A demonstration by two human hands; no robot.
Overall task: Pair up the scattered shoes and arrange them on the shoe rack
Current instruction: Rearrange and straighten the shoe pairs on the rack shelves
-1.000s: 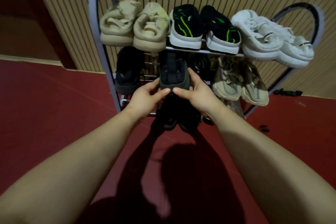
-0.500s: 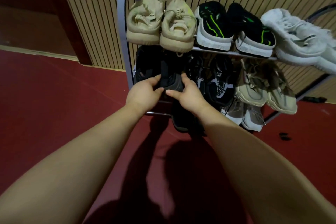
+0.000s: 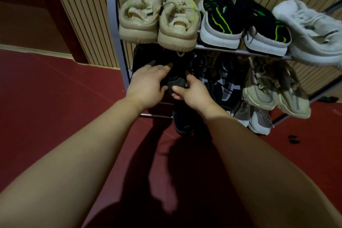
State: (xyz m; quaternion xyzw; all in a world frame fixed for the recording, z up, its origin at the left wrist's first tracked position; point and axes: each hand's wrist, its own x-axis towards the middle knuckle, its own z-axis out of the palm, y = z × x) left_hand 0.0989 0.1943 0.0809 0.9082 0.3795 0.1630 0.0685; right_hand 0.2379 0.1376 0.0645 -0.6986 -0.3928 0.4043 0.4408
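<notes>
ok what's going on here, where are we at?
A person is seating a black shoe on the middle shelf of the shoe rack. The left hand lies with fingers extended on the dark shoes at the shelf's left end; the right hand is at the shoe's heel. The top shelf holds beige, black-and-green and white pairs. More shoes sit lower down.

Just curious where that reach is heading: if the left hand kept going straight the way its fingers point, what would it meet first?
Probably the black shoe on the rack's middle shelf. The left hand already lies over it, fingers pointing in under the beige shoes; depth is dim.
</notes>
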